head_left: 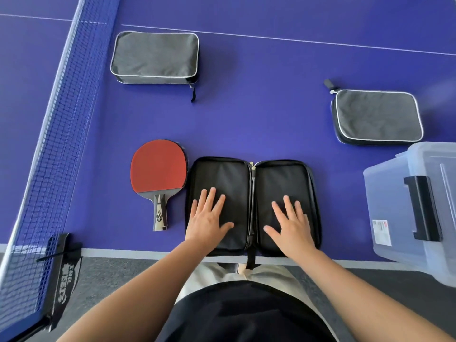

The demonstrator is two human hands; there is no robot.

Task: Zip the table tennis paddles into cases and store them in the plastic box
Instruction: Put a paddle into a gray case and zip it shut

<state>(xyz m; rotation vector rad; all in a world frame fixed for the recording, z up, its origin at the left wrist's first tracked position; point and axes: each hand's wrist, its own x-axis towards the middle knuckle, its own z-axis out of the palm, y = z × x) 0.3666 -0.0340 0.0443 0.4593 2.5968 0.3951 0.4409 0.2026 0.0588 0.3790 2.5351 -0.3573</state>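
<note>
- Nearest to us, the open case (253,206) lies unzipped and spread flat at the near edge of the desk (259,119), both halves showing their black lining and the zipper spine running between them.
- The net (56,134) borders the work area on the far left; we keep the paddle clear of it when lifting.
- The paddle (158,178) lies red face up just beside the left half of the open case, handle pointing toward us. It is not yet in the case.
- The left hand (209,218) rests flat on the left half, fingers straight and spread, holding nothing.
- The right hand (290,220) rests flat on the right half in the same way, fingers spread and empty.
- Step in hand, as we judge it: flatten the lining, then load the paddle. We advise keeping the right hand pressing its half down while the left hand takes the paddle by the handle and lays the blade fully inside the zipper line.
- Before closing, we check that no lining lies in the zipper track, and that the puller hanging over the desk edge can run freely.
- Two closed grey cases lie farther off: one far left (154,58), one at right (377,117). We cannot tell whether they hold paddles.
- The plastic box (394,206) stands at the right edge, within reach for storing.
</note>
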